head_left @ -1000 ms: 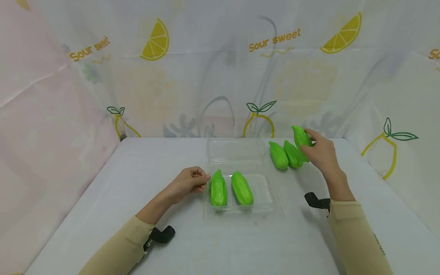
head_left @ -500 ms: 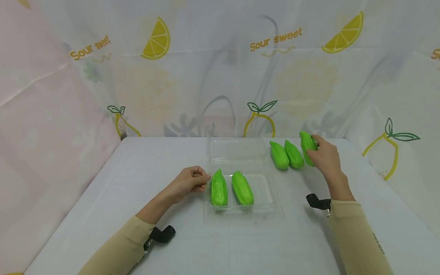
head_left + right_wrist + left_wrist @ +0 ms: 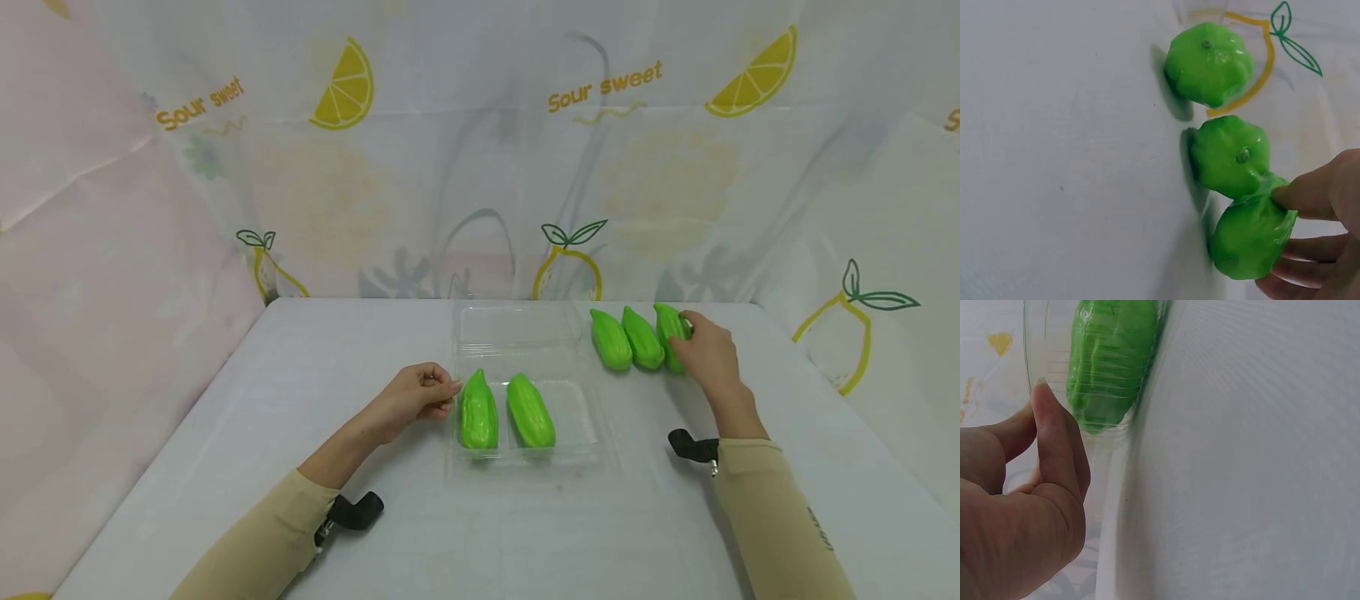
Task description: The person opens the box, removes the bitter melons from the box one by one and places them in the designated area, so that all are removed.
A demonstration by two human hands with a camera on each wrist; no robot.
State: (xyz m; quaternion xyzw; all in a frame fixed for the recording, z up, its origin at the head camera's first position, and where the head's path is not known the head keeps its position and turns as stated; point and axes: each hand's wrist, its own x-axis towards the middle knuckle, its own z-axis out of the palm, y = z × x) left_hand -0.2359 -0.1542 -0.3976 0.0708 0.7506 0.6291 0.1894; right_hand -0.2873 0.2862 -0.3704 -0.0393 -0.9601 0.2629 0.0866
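My left hand (image 3: 412, 400) pinches the left rim of a clear plastic clamshell box (image 3: 576, 417) between thumb and forefinger. Two shiny green ribbed gourds (image 3: 478, 412) with pointed tips lie apart in its base; one shows through the wall (image 3: 1113, 362) in the left wrist view. At the back right, my right hand (image 3: 708, 354) has thumb and fingers around the right-hand gourd (image 3: 671, 333) of a row of three. That gourd rests on the table, touching the middle gourd (image 3: 1232, 156) in the right wrist view. Slightly apart sits the row's left gourd (image 3: 611, 342).
The box's hinged lid (image 3: 517, 325) lies folded back toward the rear cloth. A white-covered table (image 3: 525, 533) spreads in front. Behind it hangs a lemon-print curtain (image 3: 420, 167), and a pinkish cloth (image 3: 112, 292) closes the left side.
My right hand has carried the third gourd rightward and down onto the table beside the other two. The left hand has stayed at the box rim.
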